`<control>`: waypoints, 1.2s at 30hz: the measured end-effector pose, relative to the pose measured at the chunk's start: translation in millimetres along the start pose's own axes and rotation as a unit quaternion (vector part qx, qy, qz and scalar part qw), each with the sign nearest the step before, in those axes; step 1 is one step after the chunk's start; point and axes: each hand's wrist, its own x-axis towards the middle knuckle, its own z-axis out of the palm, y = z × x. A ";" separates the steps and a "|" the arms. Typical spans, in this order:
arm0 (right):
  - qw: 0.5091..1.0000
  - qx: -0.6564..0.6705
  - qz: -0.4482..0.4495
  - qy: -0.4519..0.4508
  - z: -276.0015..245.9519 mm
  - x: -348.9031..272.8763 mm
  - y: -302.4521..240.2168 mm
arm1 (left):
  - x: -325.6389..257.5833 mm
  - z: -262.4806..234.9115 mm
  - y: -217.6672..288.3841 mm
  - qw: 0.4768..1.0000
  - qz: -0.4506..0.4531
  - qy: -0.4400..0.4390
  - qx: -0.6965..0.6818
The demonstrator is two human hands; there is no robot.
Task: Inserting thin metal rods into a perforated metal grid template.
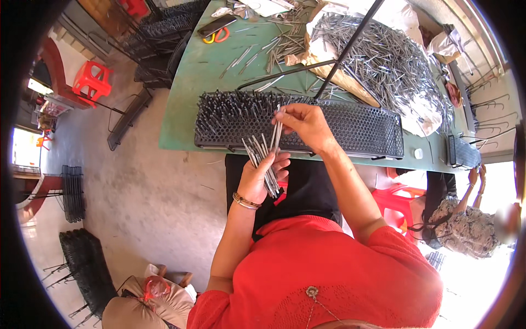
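A bundle of thin grey metal rods [257, 149] is held in my left hand [255, 180], its fingers wrapped round the lower part. Just above it, my right hand [308, 125] pinches the upper ends of a few rods between thumb and fingers; their lower ends reach the bundle. Beyond both hands lies a long black perforated tray [356, 127] at the near edge of the table. Many rods stand upright in the holes of its left part [230, 112], while the holes in its right part show bare. A bent black metal bar [346, 52] rises behind the tray.
A large heap of loose rods [378, 60] on brown paper covers the green table [183, 98] at the right. Orange-and-yellow scissors [221, 36] and a black phone [217, 26] lie at the far left. Another person [466, 225] works at right. Red stools [92, 82] and black racks [82, 268] stand around.
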 end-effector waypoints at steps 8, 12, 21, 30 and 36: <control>0.972 -0.075 -0.162 0.152 -6.9 22.7 -0.2 | 0.8 -3.4 -10.4 1.000 -0.011 -0.002 0.023; 0.959 -0.143 -0.185 0.160 -4.6 26.2 3.4 | 0.5 -3.4 -11.6 1.000 -0.018 -0.006 0.024; 0.934 -0.174 -0.249 0.187 2.5 21.6 0.8 | -0.9 -5.0 -11.9 0.999 -0.029 -0.003 0.044; 0.919 -0.224 -0.283 0.156 3.6 19.5 11.2 | -0.6 -5.2 -11.2 0.999 -0.034 -0.009 0.041; 0.892 -0.256 -0.352 0.121 5.6 19.6 11.7 | -1.0 -4.9 -11.7 0.999 -0.032 -0.006 0.036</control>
